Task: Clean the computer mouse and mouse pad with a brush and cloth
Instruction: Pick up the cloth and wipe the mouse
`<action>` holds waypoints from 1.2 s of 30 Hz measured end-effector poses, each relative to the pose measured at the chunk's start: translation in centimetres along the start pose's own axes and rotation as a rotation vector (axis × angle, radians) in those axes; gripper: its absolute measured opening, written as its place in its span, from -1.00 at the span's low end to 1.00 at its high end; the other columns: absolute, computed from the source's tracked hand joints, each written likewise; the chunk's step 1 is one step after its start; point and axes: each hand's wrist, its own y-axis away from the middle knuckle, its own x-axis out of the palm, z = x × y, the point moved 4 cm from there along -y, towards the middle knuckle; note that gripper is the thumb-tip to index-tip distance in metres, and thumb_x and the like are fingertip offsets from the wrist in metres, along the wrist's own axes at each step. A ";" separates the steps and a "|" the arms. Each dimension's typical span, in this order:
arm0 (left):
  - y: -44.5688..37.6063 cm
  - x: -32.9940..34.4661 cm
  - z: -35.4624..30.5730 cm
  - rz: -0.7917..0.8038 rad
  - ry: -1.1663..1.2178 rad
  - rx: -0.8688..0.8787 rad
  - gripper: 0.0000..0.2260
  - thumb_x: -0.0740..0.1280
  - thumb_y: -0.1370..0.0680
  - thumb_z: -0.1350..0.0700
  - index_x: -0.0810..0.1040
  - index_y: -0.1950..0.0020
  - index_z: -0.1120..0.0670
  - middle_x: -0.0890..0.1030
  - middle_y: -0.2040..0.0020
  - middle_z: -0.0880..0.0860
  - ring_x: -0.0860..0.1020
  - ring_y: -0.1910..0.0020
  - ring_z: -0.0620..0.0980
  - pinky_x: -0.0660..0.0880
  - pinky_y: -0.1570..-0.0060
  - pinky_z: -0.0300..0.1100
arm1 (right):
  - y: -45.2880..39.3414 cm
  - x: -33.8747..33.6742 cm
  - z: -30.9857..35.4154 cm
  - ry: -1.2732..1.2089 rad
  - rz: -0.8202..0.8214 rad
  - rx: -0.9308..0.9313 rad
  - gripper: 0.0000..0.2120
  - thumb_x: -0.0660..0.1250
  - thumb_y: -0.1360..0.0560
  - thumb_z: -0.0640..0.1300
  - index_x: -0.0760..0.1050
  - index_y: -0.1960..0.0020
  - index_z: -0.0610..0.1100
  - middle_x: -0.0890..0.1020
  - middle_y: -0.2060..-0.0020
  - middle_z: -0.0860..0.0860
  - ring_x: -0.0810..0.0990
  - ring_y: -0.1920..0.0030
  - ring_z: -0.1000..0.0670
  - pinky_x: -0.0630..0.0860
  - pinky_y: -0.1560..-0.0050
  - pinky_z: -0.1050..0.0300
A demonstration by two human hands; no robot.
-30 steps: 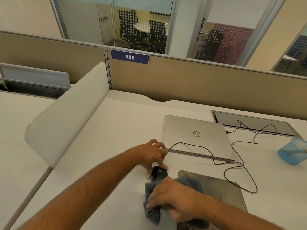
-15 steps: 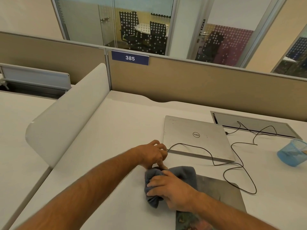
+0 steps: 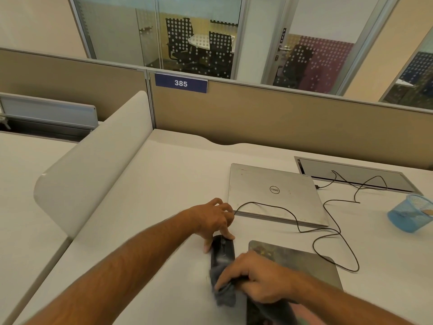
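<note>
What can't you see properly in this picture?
- Back half of the mouse, head view: covered by the cloth and the right hand.
- Near part of the mouse pad: cut off by the bottom edge, partly under the right arm.
- What is inside the blue cup: too small, cut by the right edge.
- Left hand fingertips: blurred, so its grip on the mouse is unclear.
- The brush: not in view.
</note>
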 end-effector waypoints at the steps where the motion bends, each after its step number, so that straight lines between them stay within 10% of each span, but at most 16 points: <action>1: 0.0 -0.1 0.0 0.002 0.000 -0.003 -0.39 0.56 -0.36 -0.13 0.50 -0.39 -0.15 0.46 -0.25 -0.01 0.16 -0.47 0.09 0.10 -0.37 0.04 | 0.1 -1.0 -0.3 0.016 -0.108 0.001 -0.51 0.23 -0.37 -0.35 0.62 -0.20 0.01 0.70 -0.09 0.10 0.62 -0.10 0.16 0.54 -0.20 0.12; 5: -0.3 -0.2 -0.1 -0.009 -0.020 -0.042 -0.57 0.54 -0.39 -0.13 0.63 -0.19 0.00 0.49 -0.28 -0.03 0.19 -0.46 0.05 0.13 -0.39 0.02 | -1.0 -2.5 -1.0 0.147 -0.325 -0.055 -0.64 0.28 -0.44 -0.31 0.63 -0.13 -0.02 0.70 -0.04 0.11 0.63 -0.06 0.12 0.54 -0.11 0.15; 15: -0.3 -0.2 -0.3 0.033 -0.089 0.001 -0.42 0.53 -0.40 -0.15 0.48 -0.39 -0.19 0.51 -0.19 -0.04 0.22 -0.41 0.05 0.08 -0.40 0.04 | -1.3 2.8 -2.9 0.475 -0.003 -0.107 -0.56 0.35 -0.50 -0.23 0.49 -0.36 -0.01 0.46 -0.41 0.07 0.27 -0.48 0.03 -0.15 -0.40 0.14; 22: -0.5 0.2 -0.1 0.036 -0.042 -0.003 -0.35 0.57 -0.34 -0.14 0.48 -0.41 -0.15 0.52 -0.17 -0.02 0.21 -0.41 0.07 0.05 -0.39 0.06 | -0.6 4.5 -0.6 0.534 0.143 -0.126 -0.66 0.34 -0.45 -0.39 0.57 -0.21 -0.21 0.62 -0.17 -0.16 0.47 -0.25 -0.23 0.12 -0.34 -0.26; 32: -0.1 0.1 -0.8 0.020 -0.103 -0.040 -0.32 0.56 -0.36 -0.13 0.43 -0.45 -0.13 0.50 -0.23 0.04 0.23 -0.41 0.11 0.06 -0.37 0.08 | 0.9 -0.5 1.5 -0.034 0.117 0.094 -0.64 0.33 -0.49 -0.22 0.61 -0.25 0.00 0.69 -0.11 0.06 0.58 0.03 0.25 0.44 -0.10 0.37; 36: 0.3 0.1 -1.4 -0.031 -0.116 -0.073 -0.37 0.54 -0.43 0.02 0.41 -0.46 -0.11 0.48 -0.24 0.05 0.25 -0.40 0.13 0.09 -0.39 0.08 | 4.4 -2.2 -0.8 -0.269 -0.133 0.208 -0.67 0.37 -0.46 -0.23 0.66 -0.17 0.03 0.71 0.03 0.16 0.64 0.01 0.14 0.53 -0.05 0.26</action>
